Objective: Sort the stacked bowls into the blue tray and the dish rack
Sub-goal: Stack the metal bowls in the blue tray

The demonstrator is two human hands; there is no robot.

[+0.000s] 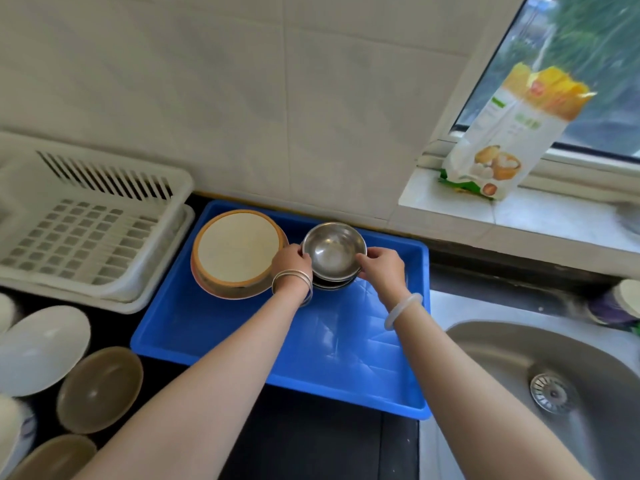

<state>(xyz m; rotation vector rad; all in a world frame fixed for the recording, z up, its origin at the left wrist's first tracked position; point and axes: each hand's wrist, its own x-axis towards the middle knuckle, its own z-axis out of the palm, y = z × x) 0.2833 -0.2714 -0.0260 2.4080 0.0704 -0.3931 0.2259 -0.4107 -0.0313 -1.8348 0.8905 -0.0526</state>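
A blue tray lies on the dark counter. At its back right stands a small stack of steel bowls. My left hand grips the top steel bowl's left rim and my right hand grips its right rim. To the left in the tray sits a stack of large orange-rimmed bowls with a cream inside. The white dish rack stands to the tray's left and holds nothing.
A white bowl and two brown bowls rest at the counter's lower left. A steel sink lies to the right. A flour bag leans on the window sill.
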